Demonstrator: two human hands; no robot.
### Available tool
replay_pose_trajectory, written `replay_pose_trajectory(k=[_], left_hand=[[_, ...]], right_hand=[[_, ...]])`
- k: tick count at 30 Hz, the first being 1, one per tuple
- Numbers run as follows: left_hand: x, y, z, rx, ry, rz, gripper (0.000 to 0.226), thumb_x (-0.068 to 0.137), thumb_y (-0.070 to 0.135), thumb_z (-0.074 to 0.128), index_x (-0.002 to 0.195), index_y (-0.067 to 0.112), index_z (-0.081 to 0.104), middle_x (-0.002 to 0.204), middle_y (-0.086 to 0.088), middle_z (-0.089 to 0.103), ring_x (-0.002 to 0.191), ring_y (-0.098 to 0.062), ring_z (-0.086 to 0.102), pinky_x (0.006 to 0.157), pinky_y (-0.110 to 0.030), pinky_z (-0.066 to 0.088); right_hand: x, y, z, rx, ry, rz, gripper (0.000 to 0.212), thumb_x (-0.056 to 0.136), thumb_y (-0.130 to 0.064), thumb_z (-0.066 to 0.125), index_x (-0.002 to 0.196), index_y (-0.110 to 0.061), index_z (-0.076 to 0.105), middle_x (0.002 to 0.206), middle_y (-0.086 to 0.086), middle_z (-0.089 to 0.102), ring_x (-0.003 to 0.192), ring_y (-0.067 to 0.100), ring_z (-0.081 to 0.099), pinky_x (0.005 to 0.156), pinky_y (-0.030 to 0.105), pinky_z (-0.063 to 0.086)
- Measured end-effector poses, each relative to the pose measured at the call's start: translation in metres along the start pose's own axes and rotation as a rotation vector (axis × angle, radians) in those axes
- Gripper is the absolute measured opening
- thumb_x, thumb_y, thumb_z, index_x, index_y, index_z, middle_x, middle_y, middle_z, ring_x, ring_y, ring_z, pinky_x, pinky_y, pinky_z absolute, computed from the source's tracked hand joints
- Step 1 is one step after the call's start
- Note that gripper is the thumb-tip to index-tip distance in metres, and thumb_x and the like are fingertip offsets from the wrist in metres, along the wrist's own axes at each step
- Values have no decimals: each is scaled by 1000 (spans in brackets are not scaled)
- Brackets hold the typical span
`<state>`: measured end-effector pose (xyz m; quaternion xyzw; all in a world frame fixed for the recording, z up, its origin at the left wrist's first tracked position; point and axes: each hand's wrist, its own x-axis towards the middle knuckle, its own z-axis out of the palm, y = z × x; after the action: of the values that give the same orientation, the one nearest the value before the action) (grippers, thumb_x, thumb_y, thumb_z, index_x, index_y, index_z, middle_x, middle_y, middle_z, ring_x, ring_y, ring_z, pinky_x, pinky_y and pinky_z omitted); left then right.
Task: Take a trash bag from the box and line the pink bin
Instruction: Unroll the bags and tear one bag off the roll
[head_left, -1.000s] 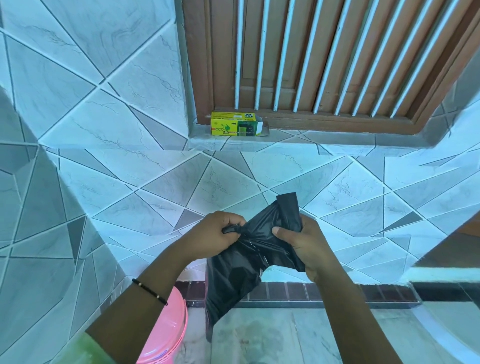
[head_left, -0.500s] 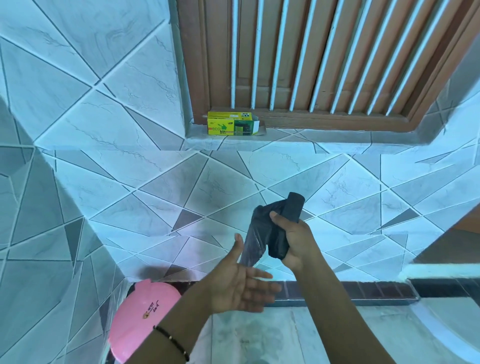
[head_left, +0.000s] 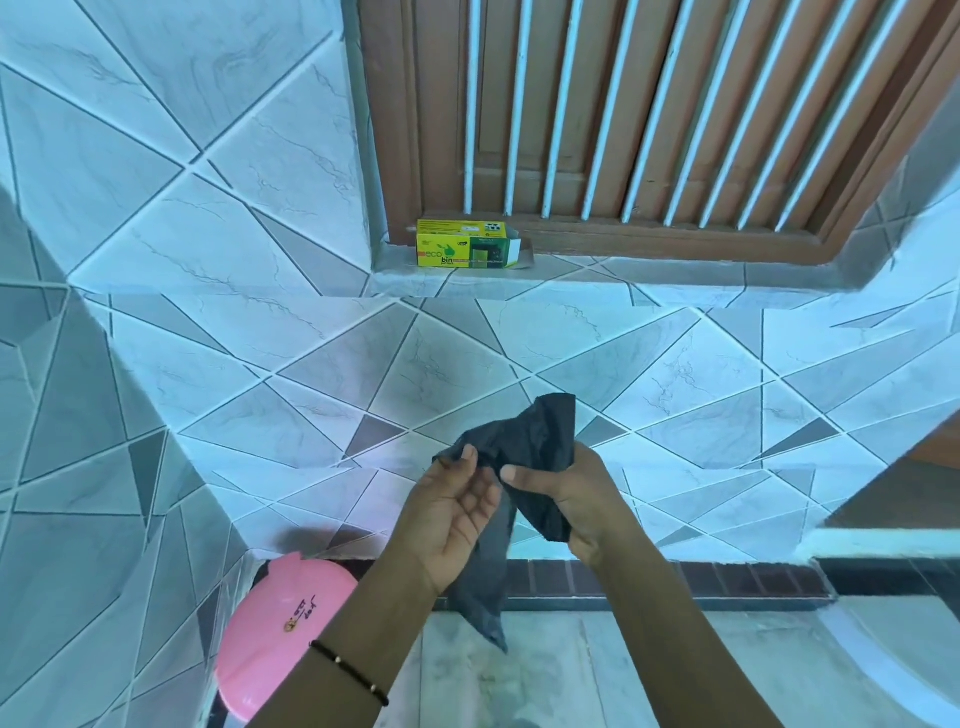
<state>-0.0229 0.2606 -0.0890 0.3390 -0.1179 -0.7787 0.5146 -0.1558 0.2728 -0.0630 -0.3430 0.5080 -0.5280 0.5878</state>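
A crumpled black trash bag (head_left: 535, 441) hangs in front of me, its tail dangling toward the floor. My right hand (head_left: 566, 493) grips the bunched middle of the bag. My left hand (head_left: 457, 499) is palm up beside it and pinches an edge of the bag between thumb and fingertips. The yellow-green bag box (head_left: 465, 244) lies on the tiled window ledge, its right end flap open. The pink bin (head_left: 280, 629) stands in the floor corner at lower left, partly behind my left forearm.
A brown wooden window (head_left: 649, 130) with white bars rises above the ledge. Tiled walls meet in a corner at the left. A dark brick strip (head_left: 727, 579) runs along the base of the wall above the pale marble floor.
My left hand has risen from below the bag and taken hold of its edge. The bag has loosened, and its tail now hangs lower.
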Motion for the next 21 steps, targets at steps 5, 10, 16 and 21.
replay_pose_trajectory(k=[5, 10, 16, 21], left_hand=[[0, -4, -6, 108, 30, 45, 6, 86, 8, 61, 83, 14, 62, 67, 3, 73, 55, -6, 66, 54, -18, 55], [0, -5, -11, 374, 118, 262, 10, 79, 4, 69, 83, 12, 66, 69, 2, 73, 62, -8, 68, 56, -19, 55], [-3, -5, -13, 843, 139, 515, 16, 78, 4, 71, 78, 19, 64, 68, 5, 73, 58, -5, 65, 60, -19, 54], [0, -6, -14, 976, 153, 537, 15, 84, 10, 66, 85, 23, 60, 78, 1, 72, 57, -5, 64, 58, -22, 54]], right_hand=[[0, 1, 0, -99, 68, -5, 32, 65, 13, 75, 90, -5, 67, 85, 13, 75, 79, 30, 72, 73, 40, 59], [1, -2, -2, -272, 49, -25, 30, 67, 11, 74, 89, -8, 68, 85, 8, 75, 77, 27, 72, 72, 37, 60], [1, 1, -2, -509, 36, -53, 25, 66, 5, 74, 87, -5, 64, 84, 18, 70, 79, 34, 68, 77, 42, 56], [-1, 2, 3, -565, 19, -78, 21, 66, 2, 73, 84, -2, 62, 79, 21, 66, 73, 31, 64, 74, 46, 55]])
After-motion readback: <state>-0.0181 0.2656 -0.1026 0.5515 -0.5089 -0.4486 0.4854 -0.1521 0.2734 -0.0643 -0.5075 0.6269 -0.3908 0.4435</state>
